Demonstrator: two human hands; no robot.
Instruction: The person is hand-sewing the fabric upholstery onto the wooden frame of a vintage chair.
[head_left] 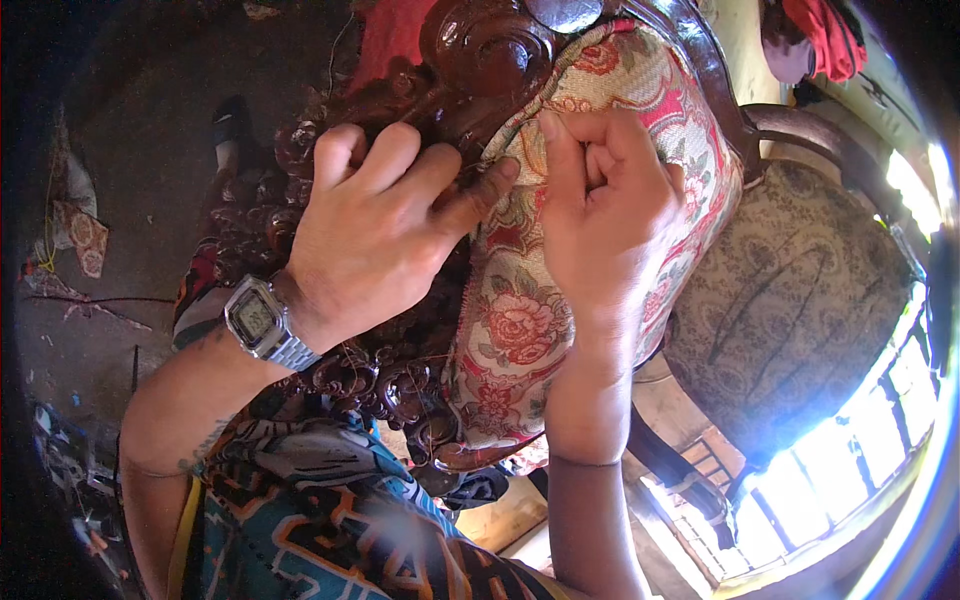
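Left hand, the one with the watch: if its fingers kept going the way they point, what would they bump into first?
The left hand points right, its fingertips already at the floral fabric along the carved wooden frame. Going on, it would probably meet the right hand, though depth is unclear.

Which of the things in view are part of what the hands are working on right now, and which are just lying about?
In hand:
left hand, on the carved dark wood frame
right hand, pressing the floral upholstery fabric at the frame's edge

Lying about:
grey patterned seat cushion
red cloth
fabric scrap on the floor
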